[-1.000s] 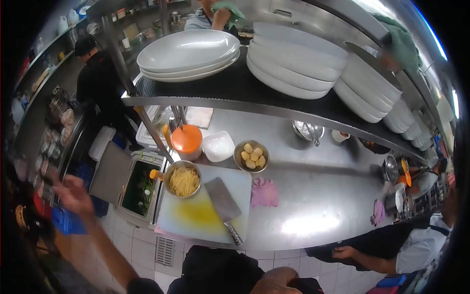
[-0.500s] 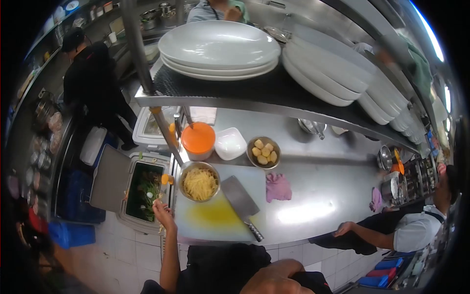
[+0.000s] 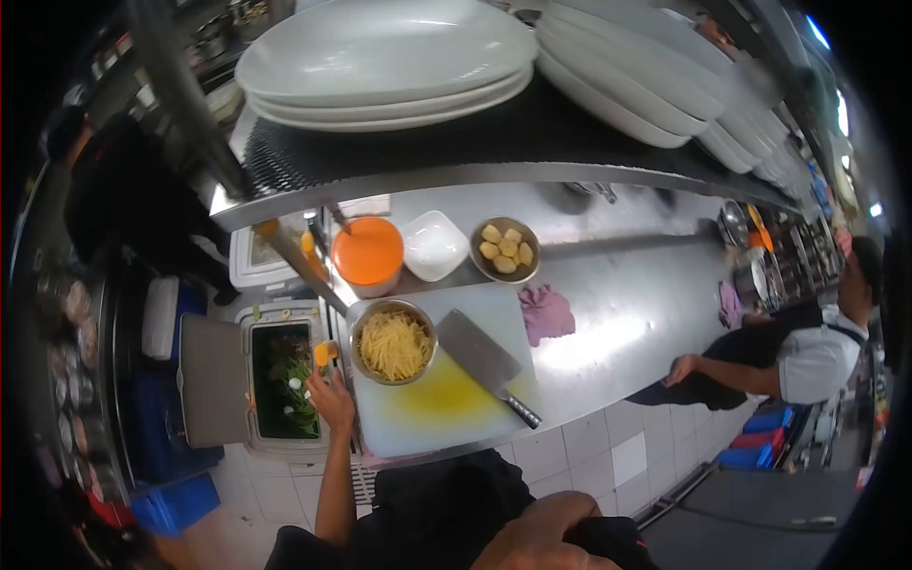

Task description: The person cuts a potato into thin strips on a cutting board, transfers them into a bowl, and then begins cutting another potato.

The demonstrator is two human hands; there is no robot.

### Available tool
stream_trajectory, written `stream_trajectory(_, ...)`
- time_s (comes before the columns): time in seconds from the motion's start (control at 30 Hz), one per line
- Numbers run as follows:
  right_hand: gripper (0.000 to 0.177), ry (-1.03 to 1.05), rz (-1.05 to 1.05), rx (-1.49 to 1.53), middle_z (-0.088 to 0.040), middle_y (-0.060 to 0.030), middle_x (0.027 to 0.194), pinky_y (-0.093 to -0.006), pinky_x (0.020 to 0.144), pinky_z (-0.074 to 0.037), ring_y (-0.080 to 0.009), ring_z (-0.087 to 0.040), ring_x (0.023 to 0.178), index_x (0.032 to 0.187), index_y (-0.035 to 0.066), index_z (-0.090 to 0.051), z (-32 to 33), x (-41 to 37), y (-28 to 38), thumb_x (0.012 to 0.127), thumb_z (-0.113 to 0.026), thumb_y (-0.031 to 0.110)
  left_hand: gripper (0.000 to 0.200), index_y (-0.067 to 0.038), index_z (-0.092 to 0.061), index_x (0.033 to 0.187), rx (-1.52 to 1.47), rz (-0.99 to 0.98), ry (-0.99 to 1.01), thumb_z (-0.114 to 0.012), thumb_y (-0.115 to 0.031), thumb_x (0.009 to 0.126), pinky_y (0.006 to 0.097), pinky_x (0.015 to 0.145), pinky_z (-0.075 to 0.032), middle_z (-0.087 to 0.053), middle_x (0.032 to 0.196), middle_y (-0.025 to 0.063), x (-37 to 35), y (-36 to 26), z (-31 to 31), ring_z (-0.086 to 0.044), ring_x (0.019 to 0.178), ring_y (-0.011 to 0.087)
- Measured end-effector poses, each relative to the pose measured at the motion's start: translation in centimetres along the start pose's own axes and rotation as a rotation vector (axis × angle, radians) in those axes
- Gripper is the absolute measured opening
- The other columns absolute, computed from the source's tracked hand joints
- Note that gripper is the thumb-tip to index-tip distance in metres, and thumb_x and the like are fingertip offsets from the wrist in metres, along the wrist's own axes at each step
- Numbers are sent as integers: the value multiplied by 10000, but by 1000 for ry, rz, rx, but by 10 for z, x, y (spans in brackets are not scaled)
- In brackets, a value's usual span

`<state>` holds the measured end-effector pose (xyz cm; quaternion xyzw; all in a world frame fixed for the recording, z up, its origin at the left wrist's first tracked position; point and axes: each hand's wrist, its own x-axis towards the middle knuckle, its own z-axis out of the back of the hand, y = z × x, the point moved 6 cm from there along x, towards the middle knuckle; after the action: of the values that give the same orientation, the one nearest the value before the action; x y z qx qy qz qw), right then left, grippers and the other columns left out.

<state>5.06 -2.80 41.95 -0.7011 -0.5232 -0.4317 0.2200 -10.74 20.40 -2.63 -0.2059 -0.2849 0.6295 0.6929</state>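
My left hand is over the near edge of a bin, its fingers apart and close below a small orange-topped object. Green leafy scraps lie inside the bin. To the right, a white cutting board with a yellow stain bears a metal bowl of pale yellow strips. A cleaver lies flat across the board, handle toward me. Low in the view, my right hand is held close to my body, its fingers mostly hidden.
Behind the board stand an orange-lidded tub, a white square bowl and a metal bowl of peeled potatoes. A purple cloth lies beside it. Stacked white plates fill the overhead shelf. People stand at left and right.
My left hand has come nearer the counter, its fingers now right below the orange-topped object. The whole view has shifted and turned slightly. The cleaver and bowls keep their places on the counter.
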Motion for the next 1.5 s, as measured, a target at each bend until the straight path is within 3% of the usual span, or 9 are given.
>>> stream_trajectory(0.17,721,221,11,-6,-443,-41,604,-376,548,-301,-257,-428,510,673,61,-595,-3,-13,12,676,-770,760,456,-8,-510,1341,-169,72,-90,-581,-313,1009,463,916,-417,-532,1192,180,2,-11,-5,-554,1068,358)
stream_trajectory(0.43,598,227,31,-67,-585,-85,692,-422,747,-536,-270,-570,591,858,7,-675,4,-20,48,831,-749,600,353,-19,-549,1293,-161,107,-300,-570,-236,1015,391,809,-448,-520,1078,137,-32,-3,5,-533,939,259)
stream_trajectory(0.5,408,117,-87,-217,-592,0,597,-474,819,-558,-179,-607,547,575,99,-524,35,-41,52,959,-635,186,330,-16,-564,1270,-115,76,-314,-573,-224,1013,373,784,-443,-522,1049,123,-41,-7,14,-527,912,238)
stream_trajectory(0.7,507,-967,-723,-1038,-542,-25,517,-314,483,-442,-117,-509,474,563,50,-548,184,-194,74,1020,-601,264,227,-8,-611,1192,-320,120,-185,-586,-138,1007,312,601,-357,-475,824,40,-72,-27,27,-374,672,151)
stream_trajectory(0.8,496,-1223,-905,-1295,-552,-33,527,-286,492,-391,-75,-474,483,613,-1,-563,239,-288,101,969,-682,322,281,28,-568,1252,-468,96,-556,-538,-149,1037,315,887,-521,-627,1145,152,-17,21,73,-617,1030,218)
stream_trajectory(0.93,466,-1082,-888,-1711,-569,-111,537,-348,490,-411,-161,-510,463,664,-24,-604,244,-329,141,951,-697,331,583,44,-432,1437,-470,9,-629,-638,-281,1000,393,1068,-413,-512,1413,231,130,62,207,-539,1243,271)
stream_trajectory(1.2,389,-786,-994,-1974,-603,-195,605,-445,527,-451,-387,-591,534,680,-17,-604,252,-282,160,925,-695,270,719,-59,-227,1567,-706,-222,-834,-631,-130,977,312,663,-523,-678,1128,182,234,-152,398,-654,832,181)
stream_trajectory(1.4,310,-806,-985,-1966,-658,-163,660,-429,588,-513,-358,-668,631,760,7,-603,245,-290,171,911,-718,252,546,58,-391,1456,-928,-584,-837,-575,-197,1010,333,845,-559,-689,1085,138,406,-42,567,-696,869,212)
stream_trajectory(1.5,228,-871,-1126,-1942,-674,-151,671,-438,607,-518,-350,-681,647,877,26,-615,241,-314,186,905,-724,224,533,58,-403,1444,-764,-530,-724,-575,-200,1010,333,847,-559,-690,1084,135,392,-89,607,-696,866,211)
